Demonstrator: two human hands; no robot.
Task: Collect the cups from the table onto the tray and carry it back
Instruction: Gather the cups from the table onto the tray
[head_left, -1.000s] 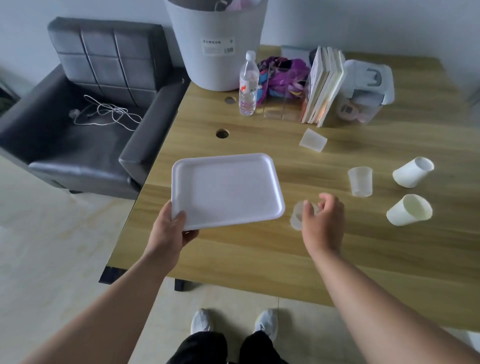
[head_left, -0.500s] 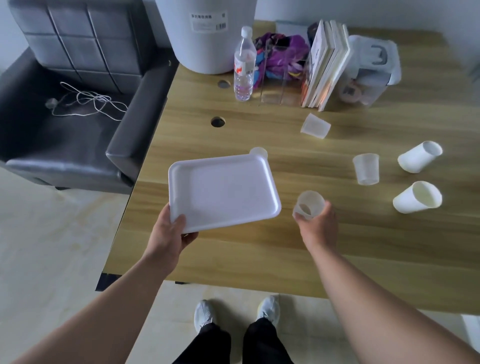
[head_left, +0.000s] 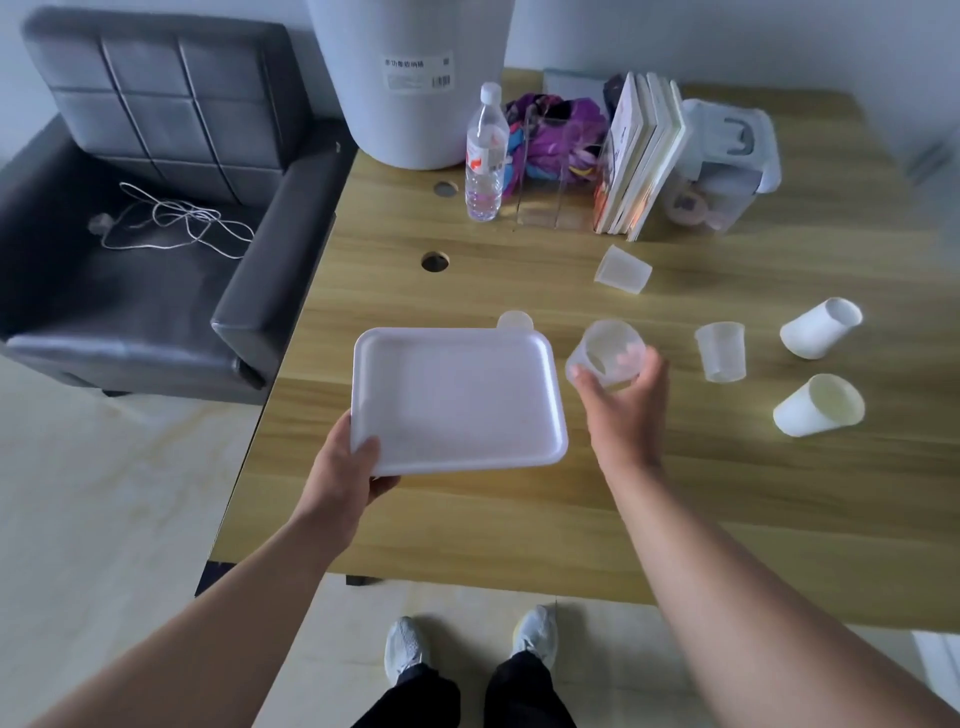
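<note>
My left hand (head_left: 345, 470) grips the near left corner of an empty white tray (head_left: 457, 400), held above the wooden table (head_left: 519, 519). My right hand (head_left: 623, 410) holds a clear plastic cup (head_left: 608, 353), tilted, just right of the tray's far corner. A small cup (head_left: 515, 320) peeks out behind the tray's far edge. Another clear cup (head_left: 622, 270) lies on its side farther back. One clear cup (head_left: 721, 351) stands upright to the right. Two white cups (head_left: 822, 328) (head_left: 821, 406) lie on their sides at the far right.
A water bottle (head_left: 485, 156), a large white bin (head_left: 410, 78), upright books (head_left: 641, 156), a purple bundle (head_left: 556, 135) and a white box (head_left: 727, 161) line the table's back. A black armchair (head_left: 145, 218) with a cable stands left. A round hole (head_left: 435, 261) is in the tabletop.
My right hand closed on the clear cup, lifted it off the table and moved it up and left toward the tray. The tray stayed in my left hand.
</note>
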